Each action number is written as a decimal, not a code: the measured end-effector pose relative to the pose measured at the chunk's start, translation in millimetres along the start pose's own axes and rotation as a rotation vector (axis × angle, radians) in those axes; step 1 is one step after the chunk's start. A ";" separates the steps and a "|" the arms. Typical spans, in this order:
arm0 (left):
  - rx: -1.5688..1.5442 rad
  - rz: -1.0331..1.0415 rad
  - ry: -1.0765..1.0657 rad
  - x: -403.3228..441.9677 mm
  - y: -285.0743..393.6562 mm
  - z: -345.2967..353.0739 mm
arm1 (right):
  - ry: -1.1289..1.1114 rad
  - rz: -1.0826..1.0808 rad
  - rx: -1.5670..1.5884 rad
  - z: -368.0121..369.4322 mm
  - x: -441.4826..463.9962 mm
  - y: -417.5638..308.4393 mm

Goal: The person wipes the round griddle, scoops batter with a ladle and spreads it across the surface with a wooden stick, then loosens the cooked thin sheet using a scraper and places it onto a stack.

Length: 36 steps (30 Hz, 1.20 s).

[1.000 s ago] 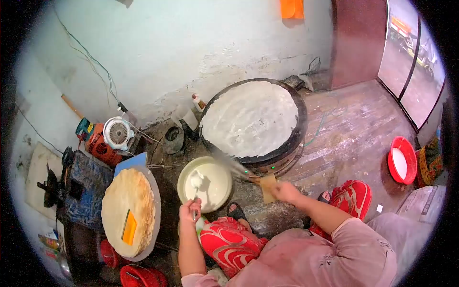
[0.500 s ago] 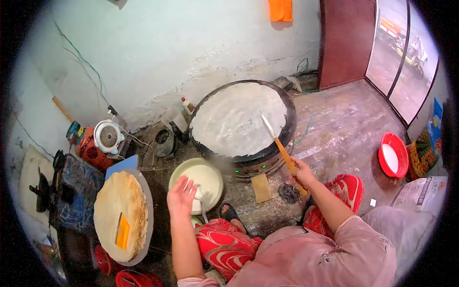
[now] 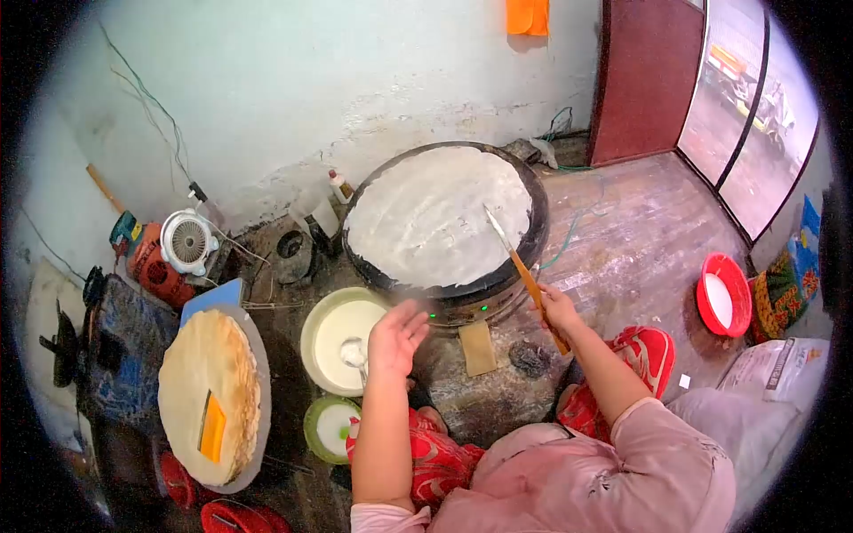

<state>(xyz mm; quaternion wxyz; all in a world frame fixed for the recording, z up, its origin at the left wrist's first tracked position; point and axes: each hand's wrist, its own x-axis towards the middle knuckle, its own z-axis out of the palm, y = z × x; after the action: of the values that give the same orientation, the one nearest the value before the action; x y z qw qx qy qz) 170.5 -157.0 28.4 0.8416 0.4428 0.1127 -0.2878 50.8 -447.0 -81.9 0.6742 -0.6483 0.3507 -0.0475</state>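
A wide sheet of pale batter (image 3: 435,218) covers most of the round black griddle (image 3: 537,209). My right hand (image 3: 558,311) is wrapped round the wooden handle of a long spreader (image 3: 522,274), whose narrow pale tip lies on the batter right of its middle. With fingers apart and nothing in it, my left hand (image 3: 396,339) hovers just right of a bowl of white batter (image 3: 336,324), near the griddle's front edge. A ladle (image 3: 354,354) rests in that bowl, its handle partly hidden by my left arm.
At left, a stack of thin round pancakes (image 3: 204,391) bears an orange-handled scraper (image 3: 211,431). A smaller green bowl (image 3: 325,430) stands below the batter bowl. A brown pad (image 3: 478,348) lies before the griddle. A red basin (image 3: 724,295) and white sacks (image 3: 755,409) are at right.
My left hand has moved right, from over the batter bowl to beside it near the griddle. The spreader has stayed at nearly the same spot on the batter. The view has shifted slightly.
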 end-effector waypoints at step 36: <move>0.063 0.022 0.001 -3.8 -5.3 -1.3 | 0.163 -0.493 -0.868 62.0 43.1 -8.7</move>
<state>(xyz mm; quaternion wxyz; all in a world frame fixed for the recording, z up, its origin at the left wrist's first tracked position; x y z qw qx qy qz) 164.3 -156.8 25.8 0.8305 0.4703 0.0990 -0.2816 119.6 -418.6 -97.0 0.2817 -0.9266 0.2259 -0.1054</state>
